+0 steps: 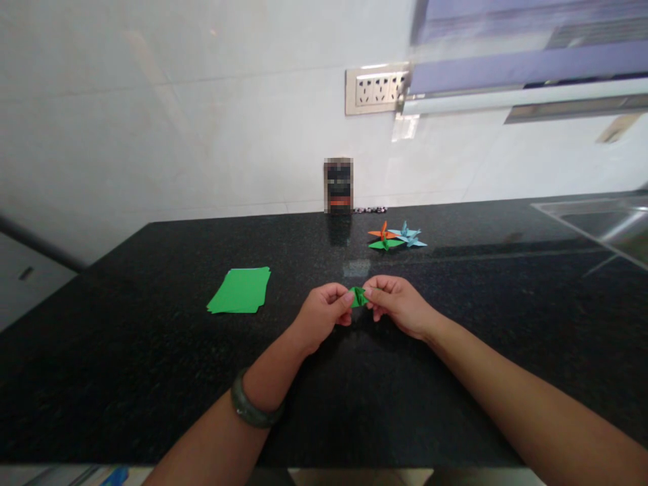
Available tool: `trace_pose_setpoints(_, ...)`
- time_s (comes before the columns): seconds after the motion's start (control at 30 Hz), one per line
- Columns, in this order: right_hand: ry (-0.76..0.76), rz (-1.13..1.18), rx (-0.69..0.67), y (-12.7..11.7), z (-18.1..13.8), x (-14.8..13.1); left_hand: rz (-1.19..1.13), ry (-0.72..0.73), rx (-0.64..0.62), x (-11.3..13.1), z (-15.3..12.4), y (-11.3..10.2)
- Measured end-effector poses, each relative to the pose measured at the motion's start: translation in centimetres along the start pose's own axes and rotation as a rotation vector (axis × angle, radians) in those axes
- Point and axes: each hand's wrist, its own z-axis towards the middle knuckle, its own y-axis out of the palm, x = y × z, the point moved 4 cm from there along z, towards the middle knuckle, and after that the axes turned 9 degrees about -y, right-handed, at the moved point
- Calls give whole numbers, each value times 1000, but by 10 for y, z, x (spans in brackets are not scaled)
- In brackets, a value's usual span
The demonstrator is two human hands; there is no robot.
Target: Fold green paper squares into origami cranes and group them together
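Between my two hands is a small green folded paper crane (359, 297), its wings spread to the sides. My left hand (327, 310) pinches its left end between thumb and fingers. On the other side, my right hand (397, 302) grips the right end the same way. Finished paper cranes stand together just beyond my right hand: an orange crane (383, 232), a green crane (386, 244) and light blue ones (409, 235). Off to the left lies a stack of green paper sheets (240, 290).
All this is on a black speckled countertop (152, 351). Against the white tiled wall stands a dark box-like object (339, 185), blurred out, with a beaded strand (370, 210) beside it. A metal sink (607, 226) is set in at the right. Wall sockets (377, 90) sit above.
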Motion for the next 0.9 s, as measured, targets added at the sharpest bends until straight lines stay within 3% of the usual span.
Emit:
trace_pose_setpoints(0.6, 86, 276, -17, 5, -1, 1, -87, 8, 37, -1, 1, -2)
trace_pose_setpoints(0.9, 63, 139, 18, 1, 0, 4, -223, -114, -41, -4, 0, 0)
